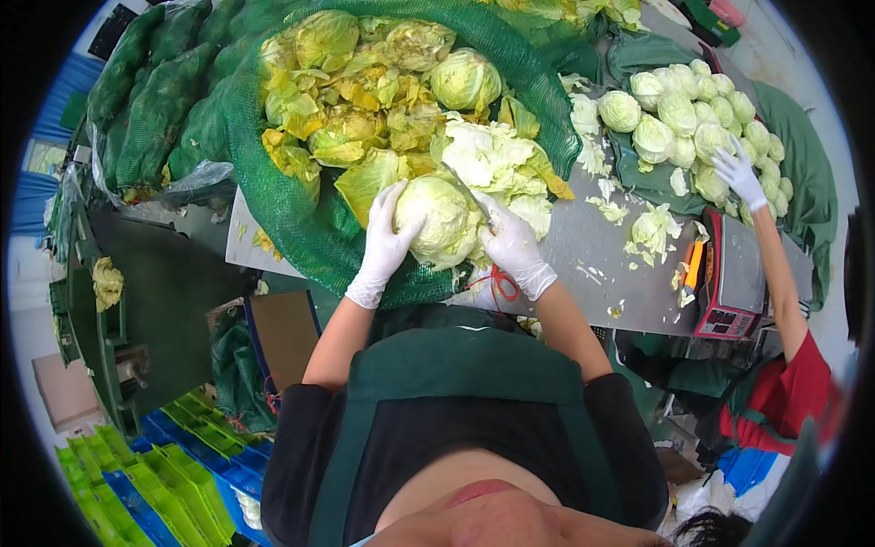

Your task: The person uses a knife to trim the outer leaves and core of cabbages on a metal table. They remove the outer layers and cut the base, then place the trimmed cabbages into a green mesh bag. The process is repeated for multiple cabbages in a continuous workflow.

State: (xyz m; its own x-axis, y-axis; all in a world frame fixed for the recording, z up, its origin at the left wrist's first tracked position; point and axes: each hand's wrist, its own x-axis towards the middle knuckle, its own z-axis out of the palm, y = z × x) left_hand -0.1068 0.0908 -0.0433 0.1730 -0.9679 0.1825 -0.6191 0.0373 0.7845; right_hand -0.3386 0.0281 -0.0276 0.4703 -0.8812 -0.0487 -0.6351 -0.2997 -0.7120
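A pale green cabbage head (pixel 437 222) is held at the near rim of a green mesh sack (pixel 263 225). Around its left side curl the fingers of my left hand (pixel 391 239), in a white glove. My right hand (pixel 514 247), also gloved, grips a knife (pixel 467 189) whose thin blade lies along the cabbage's right upper side; its handle is hidden in the palm. Just beyond, pale trimmed leaves (pixel 492 154) lie over yellowed leaves (pixel 410 126) inside the sack. Another whole cabbage (pixel 466 78) rests farther back among them.
Leaf scraps (pixel 653 229) lie on the metal table (pixel 581 239). At right, a co-worker's gloved hand (pixel 739 174) touches a pile of trimmed cabbages (pixel 677 113). Near it stand a red-edged scale (pixel 731 273) and an orange-handled tool (pixel 694 267). Filled mesh sacks (pixel 160 113) lie left; crates (pixel 171 478) stand below.
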